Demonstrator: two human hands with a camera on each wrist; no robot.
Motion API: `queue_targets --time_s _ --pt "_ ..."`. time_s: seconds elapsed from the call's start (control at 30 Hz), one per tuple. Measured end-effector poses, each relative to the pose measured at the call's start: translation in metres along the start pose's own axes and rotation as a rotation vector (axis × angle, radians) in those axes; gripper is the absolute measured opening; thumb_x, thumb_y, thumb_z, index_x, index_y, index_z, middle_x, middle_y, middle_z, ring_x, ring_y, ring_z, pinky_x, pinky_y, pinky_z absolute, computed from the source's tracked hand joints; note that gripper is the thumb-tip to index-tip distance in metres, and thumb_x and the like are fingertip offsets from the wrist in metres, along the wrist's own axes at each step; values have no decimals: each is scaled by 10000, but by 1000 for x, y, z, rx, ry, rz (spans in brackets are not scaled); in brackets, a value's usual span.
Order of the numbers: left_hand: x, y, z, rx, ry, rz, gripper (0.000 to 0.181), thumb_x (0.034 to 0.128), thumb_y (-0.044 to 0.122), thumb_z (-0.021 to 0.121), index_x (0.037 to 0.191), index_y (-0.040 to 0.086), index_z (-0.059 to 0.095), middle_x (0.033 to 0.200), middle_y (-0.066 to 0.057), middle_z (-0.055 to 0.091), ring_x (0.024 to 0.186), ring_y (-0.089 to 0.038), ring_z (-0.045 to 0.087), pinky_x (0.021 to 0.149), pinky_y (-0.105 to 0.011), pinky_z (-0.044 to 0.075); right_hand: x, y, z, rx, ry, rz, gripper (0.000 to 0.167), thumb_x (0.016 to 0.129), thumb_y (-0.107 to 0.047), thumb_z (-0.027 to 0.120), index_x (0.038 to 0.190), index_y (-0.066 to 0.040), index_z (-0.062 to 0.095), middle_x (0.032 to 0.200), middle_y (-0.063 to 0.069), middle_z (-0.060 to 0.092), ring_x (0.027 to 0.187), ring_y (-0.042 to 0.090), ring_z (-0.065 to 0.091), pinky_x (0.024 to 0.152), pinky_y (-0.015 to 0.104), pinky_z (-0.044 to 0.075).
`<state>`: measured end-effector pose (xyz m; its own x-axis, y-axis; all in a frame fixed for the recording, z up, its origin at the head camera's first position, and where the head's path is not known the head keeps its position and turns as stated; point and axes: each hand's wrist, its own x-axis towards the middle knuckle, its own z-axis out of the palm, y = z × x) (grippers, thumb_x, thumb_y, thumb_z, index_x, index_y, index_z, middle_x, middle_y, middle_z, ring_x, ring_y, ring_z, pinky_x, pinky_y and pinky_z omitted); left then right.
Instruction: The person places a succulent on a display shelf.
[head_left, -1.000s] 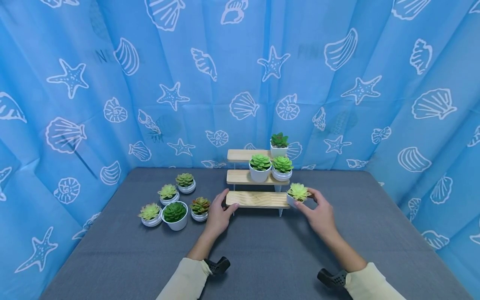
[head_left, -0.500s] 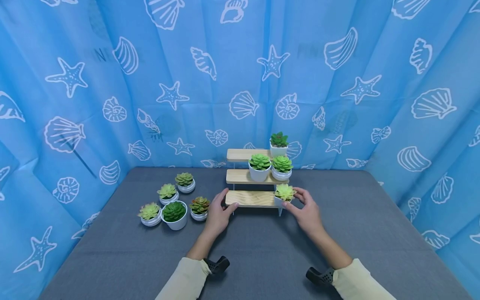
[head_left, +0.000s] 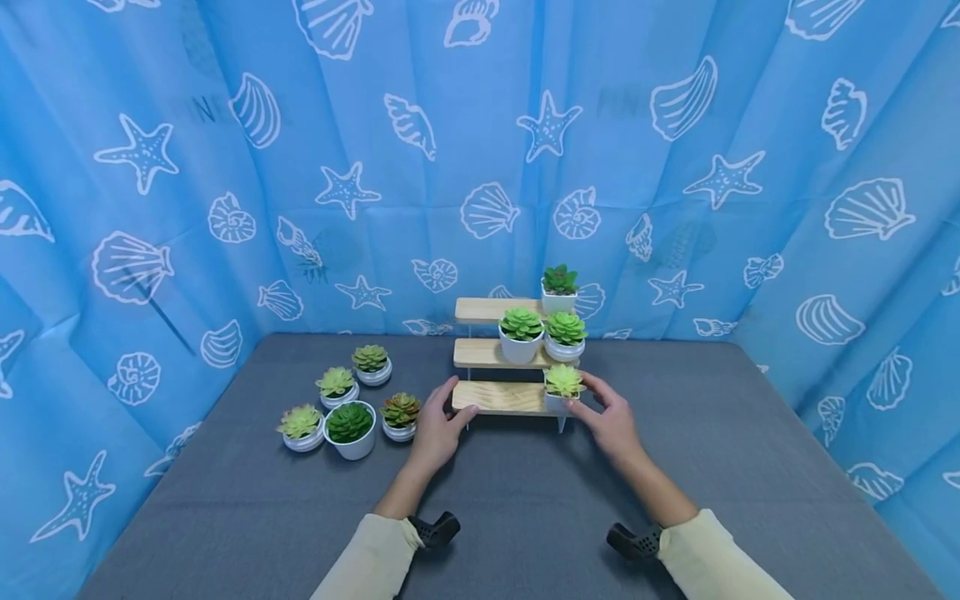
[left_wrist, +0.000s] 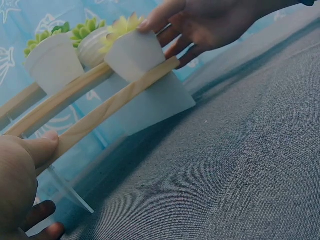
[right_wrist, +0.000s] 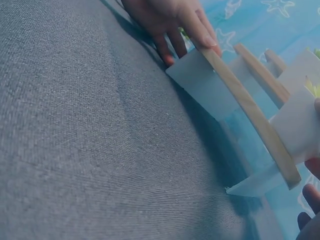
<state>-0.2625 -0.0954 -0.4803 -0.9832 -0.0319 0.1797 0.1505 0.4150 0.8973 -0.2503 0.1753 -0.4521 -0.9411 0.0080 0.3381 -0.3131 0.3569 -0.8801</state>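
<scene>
A three-tier wooden stand (head_left: 498, 398) is on the grey cloth. My left hand (head_left: 437, 427) grips the left end of its lowest shelf, thumb on the front edge, as the left wrist view shows too. At that shelf's right end, my right hand (head_left: 613, 423) holds a square white pot with a yellow-green succulent (head_left: 562, 382) between thumb and fingers; in the left wrist view the pot (left_wrist: 134, 56) rests on the shelf. Two green succulents in white pots (head_left: 520, 335) stand side by side on the middle shelf. A darker one (head_left: 558, 290) is at the top right.
Several potted succulents stand on the cloth left of the stand, among them a dark green one (head_left: 350, 423) and a reddish one (head_left: 401, 411) close to my left hand. A blue curtain (head_left: 420, 167) with white sea shapes hangs behind the table.
My right hand has moved left with the yellow-green succulent, from beside the lowest shelf's right end onto that end. My left hand has kept its place.
</scene>
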Motion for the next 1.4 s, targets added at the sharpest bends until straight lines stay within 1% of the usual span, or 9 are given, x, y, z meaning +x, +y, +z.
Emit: queue_targets --time_s 0.2,0.4,0.57,0.67,0.8,0.93,1.03,1.3,1.4 --pt "0 0 -1 5 6 1 617 921 252 698 1460 92 444 1413 -157 472 1308 -298 435 953 -469 474 5 1 4 108 -30 62 526 910 -67 679 1377 44 462 1336 258 523 1281 329 451 1070 532 302" --pt "0 -1 0 6 5 6 619 922 252 696 1462 90 441 1412 -155 473 1309 -295 434 952 -468 473 6 -4 4 101 -40 87 509 920 -85 674 1368 54 475 1361 267 492 1302 366 421 1078 539 298" --pt "0 0 0 6 1 12 619 923 248 695 1462 85 438 1411 -156 473 1304 -295 439 951 -469 474 3 0 3 -1 0 8 512 895 -99 706 1343 39 500 1286 251 543 1242 362 456 1053 545 307" --pt "0 0 0 0 -3 15 619 924 250 694 1462 82 438 1411 -159 472 1303 -298 440 951 -471 474 2 12 2 -71 18 -57 591 873 -113 732 1383 11 460 1299 238 542 1238 362 453 1048 549 302" --pt "0 -2 -1 4 3 14 619 923 256 694 1462 89 440 1413 -154 472 1305 -293 438 948 -463 477 4 19 -1 -103 -40 -86 760 856 -135 753 1478 -16 333 1363 252 496 1264 394 431 1041 587 296" --pt "-1 -2 -2 7 9 12 616 923 249 695 1461 86 441 1412 -153 475 1306 -290 439 944 -463 479 9 26 -3 -101 -131 -62 907 850 -152 767 1547 -72 192 1406 268 450 1291 421 407 1050 618 273" --pt "-2 -1 -2 8 7 10 615 925 243 692 1462 80 438 1414 -158 472 1306 -296 439 943 -466 479 12 31 -2 -68 -170 -41 983 834 -131 781 1568 -120 127 1405 282 445 1287 442 409 1051 640 252" --pt "-2 0 0 5 1 17 617 931 250 684 1467 78 429 1431 -162 455 1319 -302 425 952 -470 473 16 33 1 -50 -185 -43 1039 819 -135 796 1579 -197 91 1310 290 522 1215 430 473 1012 629 302" --pt "-3 2 1 37 -1 30 611 943 263 667 1469 73 422 1452 -157 436 1341 -298 399 1000 -473 435 16 33 2 -48 -176 -40 1039 810 -118 802 1578 -200 107 1282 279 547 1195 408 492 1007 598 319"
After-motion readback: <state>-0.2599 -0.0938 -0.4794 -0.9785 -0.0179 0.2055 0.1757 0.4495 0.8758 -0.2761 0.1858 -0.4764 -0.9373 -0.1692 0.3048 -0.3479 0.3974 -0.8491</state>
